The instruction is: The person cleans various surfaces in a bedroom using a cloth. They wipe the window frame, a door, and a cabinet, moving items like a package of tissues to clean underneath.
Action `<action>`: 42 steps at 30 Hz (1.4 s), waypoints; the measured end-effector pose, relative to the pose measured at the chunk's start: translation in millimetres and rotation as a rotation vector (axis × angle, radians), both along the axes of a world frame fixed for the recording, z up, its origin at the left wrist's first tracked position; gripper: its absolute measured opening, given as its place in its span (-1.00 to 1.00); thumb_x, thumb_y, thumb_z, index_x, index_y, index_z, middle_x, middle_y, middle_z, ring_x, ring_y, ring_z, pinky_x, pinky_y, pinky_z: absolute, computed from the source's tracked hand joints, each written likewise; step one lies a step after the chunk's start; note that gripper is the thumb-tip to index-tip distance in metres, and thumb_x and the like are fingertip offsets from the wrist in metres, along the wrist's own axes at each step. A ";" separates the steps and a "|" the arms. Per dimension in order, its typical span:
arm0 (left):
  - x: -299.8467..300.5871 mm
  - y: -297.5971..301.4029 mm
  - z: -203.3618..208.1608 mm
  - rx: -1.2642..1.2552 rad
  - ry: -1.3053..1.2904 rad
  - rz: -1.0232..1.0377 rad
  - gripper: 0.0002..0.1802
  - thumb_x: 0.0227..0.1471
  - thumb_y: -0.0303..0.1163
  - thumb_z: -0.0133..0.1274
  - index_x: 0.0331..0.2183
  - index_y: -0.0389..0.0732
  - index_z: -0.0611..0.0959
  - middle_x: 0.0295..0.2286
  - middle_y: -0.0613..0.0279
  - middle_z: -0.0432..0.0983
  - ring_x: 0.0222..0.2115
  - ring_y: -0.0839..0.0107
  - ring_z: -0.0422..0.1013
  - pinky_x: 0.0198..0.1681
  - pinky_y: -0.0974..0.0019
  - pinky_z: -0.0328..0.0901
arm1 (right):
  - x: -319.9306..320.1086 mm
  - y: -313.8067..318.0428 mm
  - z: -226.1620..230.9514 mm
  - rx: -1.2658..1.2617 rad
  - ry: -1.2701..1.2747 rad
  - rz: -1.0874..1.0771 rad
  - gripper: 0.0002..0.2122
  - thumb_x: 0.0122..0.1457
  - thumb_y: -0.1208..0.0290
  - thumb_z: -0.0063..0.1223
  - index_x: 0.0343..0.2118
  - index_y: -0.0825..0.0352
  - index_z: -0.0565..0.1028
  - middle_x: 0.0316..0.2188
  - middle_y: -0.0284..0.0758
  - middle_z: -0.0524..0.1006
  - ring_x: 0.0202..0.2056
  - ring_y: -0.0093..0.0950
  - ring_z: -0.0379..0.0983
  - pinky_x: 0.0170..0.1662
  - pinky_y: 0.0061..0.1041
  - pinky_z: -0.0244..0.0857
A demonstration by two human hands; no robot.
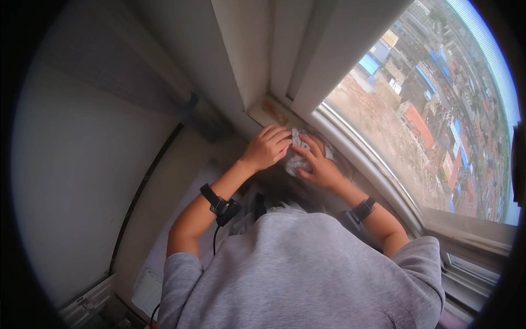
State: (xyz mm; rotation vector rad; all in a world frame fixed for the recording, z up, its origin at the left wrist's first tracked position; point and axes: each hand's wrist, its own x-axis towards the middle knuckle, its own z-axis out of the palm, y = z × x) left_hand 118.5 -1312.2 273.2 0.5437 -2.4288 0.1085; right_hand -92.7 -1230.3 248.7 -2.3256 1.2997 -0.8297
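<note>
A crumpled whitish-grey cloth [298, 162] lies on the window sill in the corner beside the window frame. My right hand [322, 168] is over it, fingers spread and bent, pressing and gripping the cloth. At the cloth's left edge is my left hand [267, 148], its fingers bent and close together with the tips on the cloth. The left thumb and part of the grip are hidden. Just beyond the hands, the sill corner [272, 111] shows a brownish stain.
The white window frame [372, 167] runs along the right, with buildings far below outside the glass. A pale wall edge [241, 60] rises ahead. At left stands a large pale panel [82, 181] with a dark edge. Both wrists wear black straps; a cable [214, 241] hangs from the left one.
</note>
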 end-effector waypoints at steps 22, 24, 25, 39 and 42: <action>-46.6 57.9 -6.1 0.110 -0.030 -0.206 -0.73 -0.07 -0.43 0.07 -0.24 -0.21 0.51 -0.25 0.16 0.37 -0.17 0.16 0.31 -0.08 0.16 0.25 | -35.6 190.3 -38.9 -0.336 0.107 -0.697 -0.51 -0.28 0.44 0.21 -0.15 0.14 0.43 -0.01 -0.25 0.32 0.00 -0.13 0.20 0.05 -0.17 0.12; -48.6 57.4 -9.9 0.135 0.012 -0.190 -0.73 -0.06 -0.44 0.06 -0.23 -0.21 0.50 -0.25 0.16 0.37 -0.18 0.15 0.32 -0.09 0.15 0.25 | -23.0 170.7 -40.6 -0.293 0.146 -0.672 -0.52 -0.28 0.43 0.21 -0.16 0.13 0.43 -0.02 -0.28 0.33 0.00 -0.16 0.20 0.05 -0.20 0.14; -49.9 58.8 -11.8 0.144 0.038 -0.190 -0.74 -0.06 -0.44 0.06 -0.23 -0.21 0.50 -0.24 0.15 0.37 -0.18 0.14 0.32 -0.10 0.15 0.25 | -17.0 164.6 -40.5 -0.296 0.144 -0.665 -0.52 -0.28 0.42 0.22 -0.16 0.12 0.43 -0.02 -0.29 0.32 0.00 -0.17 0.20 0.05 -0.21 0.14; -55.2 53.4 -11.9 0.159 0.013 -0.142 -0.74 -0.10 -0.49 -0.05 -0.26 -0.25 0.52 -0.30 0.09 0.38 -0.25 0.13 0.32 -0.15 0.13 0.24 | 0.0 136.8 238.0 -0.883 0.110 -0.345 -0.52 -0.34 0.54 0.24 -0.19 0.21 0.47 -0.07 -0.23 0.41 -0.08 -0.21 0.32 -0.05 -0.30 0.22; -55.4 55.3 11.4 0.156 0.036 -0.128 -0.69 -0.12 -0.48 0.00 -0.22 -0.23 0.52 -0.23 0.11 0.40 -0.16 0.16 0.33 -0.06 0.15 0.23 | -18.0 106.2 332.1 -1.491 0.139 -0.449 -0.52 -0.35 0.48 0.28 -0.21 0.18 0.50 -0.14 -0.29 0.47 -0.09 -0.30 0.35 -0.07 -0.36 0.23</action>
